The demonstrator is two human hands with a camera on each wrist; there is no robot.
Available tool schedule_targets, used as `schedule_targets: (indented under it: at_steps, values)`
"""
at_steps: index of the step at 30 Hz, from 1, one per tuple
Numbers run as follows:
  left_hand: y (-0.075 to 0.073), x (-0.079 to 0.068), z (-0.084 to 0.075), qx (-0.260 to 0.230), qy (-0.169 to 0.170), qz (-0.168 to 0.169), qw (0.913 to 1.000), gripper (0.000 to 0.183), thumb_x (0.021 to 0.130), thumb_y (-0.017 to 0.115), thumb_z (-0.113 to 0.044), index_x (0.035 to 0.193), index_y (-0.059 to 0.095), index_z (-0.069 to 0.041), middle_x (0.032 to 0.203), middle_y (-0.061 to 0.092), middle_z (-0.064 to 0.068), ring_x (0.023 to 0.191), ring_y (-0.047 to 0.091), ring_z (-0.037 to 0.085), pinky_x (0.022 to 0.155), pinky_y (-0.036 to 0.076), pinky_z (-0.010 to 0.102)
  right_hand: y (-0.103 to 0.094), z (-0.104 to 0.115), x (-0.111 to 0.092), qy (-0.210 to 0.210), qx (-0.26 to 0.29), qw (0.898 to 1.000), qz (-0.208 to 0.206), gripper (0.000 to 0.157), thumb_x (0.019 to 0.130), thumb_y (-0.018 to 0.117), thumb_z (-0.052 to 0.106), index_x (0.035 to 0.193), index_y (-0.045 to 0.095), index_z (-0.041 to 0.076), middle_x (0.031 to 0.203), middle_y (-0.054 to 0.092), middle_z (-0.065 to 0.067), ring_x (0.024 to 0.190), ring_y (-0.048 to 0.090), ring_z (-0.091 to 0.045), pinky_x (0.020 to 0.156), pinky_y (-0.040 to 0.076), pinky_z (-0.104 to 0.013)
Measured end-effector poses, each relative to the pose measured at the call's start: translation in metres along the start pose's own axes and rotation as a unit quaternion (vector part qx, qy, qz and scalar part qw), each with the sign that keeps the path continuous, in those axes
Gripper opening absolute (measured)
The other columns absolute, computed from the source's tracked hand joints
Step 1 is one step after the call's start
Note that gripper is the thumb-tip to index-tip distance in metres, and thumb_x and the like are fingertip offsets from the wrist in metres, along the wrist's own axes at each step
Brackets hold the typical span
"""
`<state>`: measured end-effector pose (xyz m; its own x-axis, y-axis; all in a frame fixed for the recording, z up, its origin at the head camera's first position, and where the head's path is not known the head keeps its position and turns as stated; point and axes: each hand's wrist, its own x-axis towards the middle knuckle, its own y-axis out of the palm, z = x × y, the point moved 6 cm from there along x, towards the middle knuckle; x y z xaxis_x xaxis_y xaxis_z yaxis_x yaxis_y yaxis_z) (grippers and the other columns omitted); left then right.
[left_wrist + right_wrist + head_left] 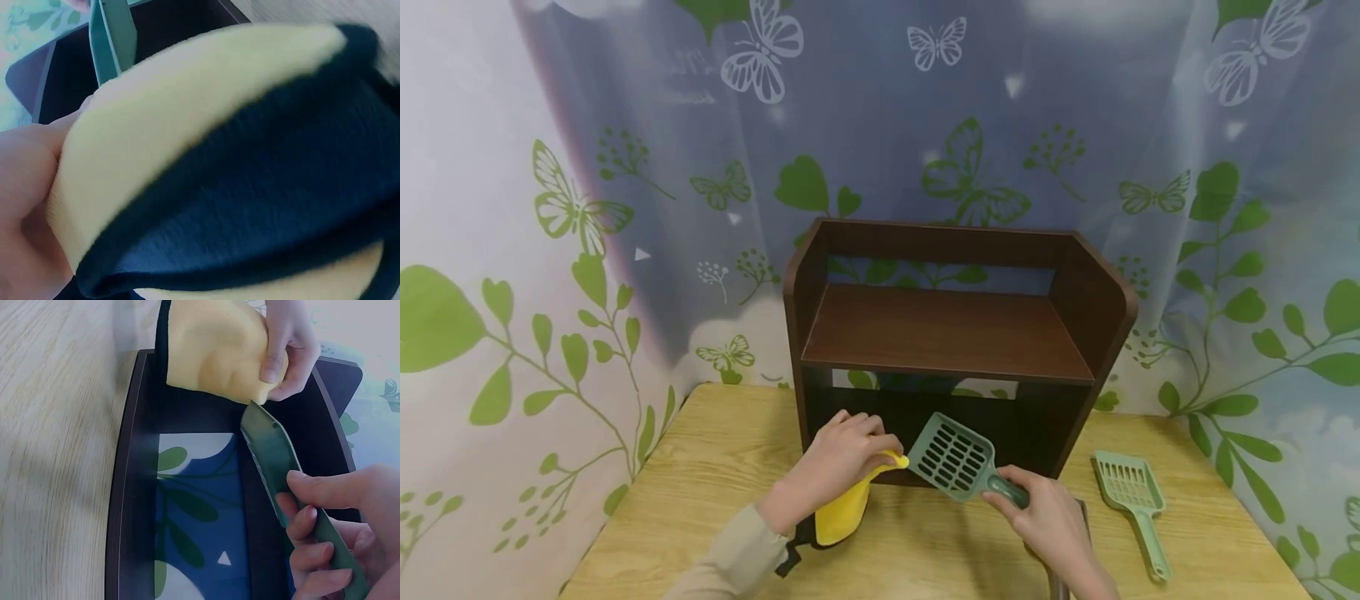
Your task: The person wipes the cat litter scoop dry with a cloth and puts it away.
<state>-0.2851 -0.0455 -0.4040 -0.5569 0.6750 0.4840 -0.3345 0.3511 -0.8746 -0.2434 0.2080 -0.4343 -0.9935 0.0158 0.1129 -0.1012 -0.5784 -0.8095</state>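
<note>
In the head view my left hand (853, 450) pinches a yellow cloth piece (842, 512) with dark edging and a dark strap; its exact kind is unclear. The left wrist view shows the cloth (156, 119) close up, with a dark blue panel between dark bands. My right hand (1048, 517) grips the handle of a green slotted litter scoop (955, 457), its fingers curled round it. The scoop's front edge is at the cloth's tip, near the left fingers; whether they touch cannot be told. Both hands are in front of a dark brown two-tier shelf (947, 329).
A second, lighter green litter scoop (1131, 483) lies on the wood-grain table (722, 450) to the right. Beneath my right forearm a brown edge (1060, 575) of some object shows, mostly hidden. A butterfly-and-leaf printed curtain (880, 125) hangs behind the shelf.
</note>
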Motion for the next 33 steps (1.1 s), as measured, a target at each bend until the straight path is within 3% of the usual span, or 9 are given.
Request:
schedule_targets:
  at_steps: [5, 8, 12, 17, 21, 23, 29, 31, 33]
  values:
    - [0.003, -0.003, 0.011, -0.071, -0.082, -0.006, 0.9941, 0.015, 0.098, 0.066, -0.037, 0.109, 0.073, -0.029, 0.093, 0.068, -0.012, 0.070, 0.053, 0.005, 0.069, 0.040, 0.026, -0.002, 0.001, -0.001, -0.001, 0.020, 1.000, -0.006, 0.032, 0.089, 0.078, 0.033, 0.113, 0.075, 0.013, 0.087, 0.073, 0.004, 0.059, 0.052, -0.010, 0.053, 0.043, -0.030]
    - [0.009, -0.005, 0.019, -0.134, -0.150, -0.016, 0.9794, 0.018, 0.099, 0.065, -0.037, 0.108, 0.073, -0.024, 0.097, 0.072, -0.009, 0.071, 0.059, 0.005, 0.068, 0.047, 0.025, -0.002, 0.002, -0.002, -0.002, 0.033, 0.999, -0.008, 0.031, 0.089, 0.078, 0.033, 0.113, 0.075, 0.014, 0.092, 0.074, 0.002, 0.063, 0.055, -0.010, 0.057, 0.045, -0.030]
    - [0.021, -0.009, 0.026, -0.253, -0.220, -0.017, 0.9419, 0.024, 0.101, 0.062, -0.035, 0.110, 0.074, -0.017, 0.102, 0.075, -0.002, 0.071, 0.061, 0.005, 0.064, 0.049, 0.023, 0.000, 0.007, -0.001, -0.009, 0.047, 0.999, -0.018, 0.029, 0.088, 0.079, 0.033, 0.112, 0.075, 0.016, 0.090, 0.073, 0.004, 0.064, 0.055, -0.009, 0.059, 0.045, -0.029]
    - [0.034, -0.008, 0.028, -0.375, -0.239, -0.009, 0.8957, 0.030, 0.103, 0.060, -0.032, 0.113, 0.075, -0.009, 0.108, 0.075, 0.006, 0.078, 0.063, 0.009, 0.069, 0.051, 0.023, 0.006, 0.015, -0.001, -0.030, 0.056, 0.998, -0.024, 0.027, 0.087, 0.080, 0.030, 0.110, 0.076, 0.016, 0.090, 0.074, 0.003, 0.065, 0.056, -0.006, 0.058, 0.046, -0.026]
    - [0.045, -0.006, 0.031, -0.428, -0.262, -0.005, 0.8649, 0.032, 0.104, 0.059, -0.031, 0.116, 0.075, -0.006, 0.111, 0.074, 0.008, 0.090, 0.064, 0.013, 0.079, 0.051, 0.025, 0.010, 0.019, -0.003, -0.037, 0.064, 0.997, -0.021, 0.031, 0.086, 0.081, 0.028, 0.111, 0.077, 0.011, 0.093, 0.075, 0.000, 0.066, 0.057, -0.006, 0.058, 0.045, -0.025]
    - [0.048, -0.003, 0.034, -0.451, -0.277, -0.008, 0.8487, 0.033, 0.104, 0.059, -0.031, 0.116, 0.074, -0.004, 0.107, 0.074, 0.009, 0.084, 0.065, 0.013, 0.076, 0.052, 0.024, 0.011, 0.021, -0.005, -0.039, 0.065, 0.997, -0.021, 0.032, 0.086, 0.082, 0.028, 0.111, 0.077, 0.011, 0.094, 0.075, -0.001, 0.066, 0.057, -0.006, 0.058, 0.045, -0.025]
    - [0.050, 0.010, 0.043, -0.523, -0.320, -0.038, 0.7892, 0.037, 0.102, 0.062, -0.030, 0.118, 0.071, 0.003, 0.088, 0.072, 0.009, 0.063, 0.061, 0.010, 0.058, 0.051, 0.023, 0.018, 0.026, -0.008, -0.056, 0.070, 0.996, -0.008, 0.030, 0.084, 0.083, 0.029, 0.107, 0.077, 0.012, 0.090, 0.075, 0.003, 0.063, 0.058, -0.004, 0.059, 0.047, -0.026]
    - [0.051, 0.013, 0.044, -0.538, -0.327, -0.043, 0.7758, 0.039, 0.102, 0.062, -0.030, 0.119, 0.070, 0.005, 0.085, 0.071, 0.008, 0.062, 0.061, 0.010, 0.058, 0.051, 0.023, 0.020, 0.027, -0.009, -0.059, 0.072, 0.996, -0.003, 0.030, 0.084, 0.083, 0.029, 0.107, 0.077, 0.012, 0.089, 0.075, 0.003, 0.061, 0.057, -0.003, 0.059, 0.047, -0.025]
    - [0.051, 0.014, 0.043, -0.547, -0.329, -0.041, 0.7682, 0.041, 0.102, 0.062, -0.031, 0.120, 0.069, 0.005, 0.084, 0.071, 0.008, 0.062, 0.062, 0.010, 0.057, 0.051, 0.023, 0.021, 0.028, -0.010, -0.059, 0.073, 0.996, -0.002, 0.029, 0.084, 0.083, 0.029, 0.107, 0.077, 0.012, 0.089, 0.076, 0.003, 0.060, 0.056, -0.003, 0.058, 0.046, -0.024]
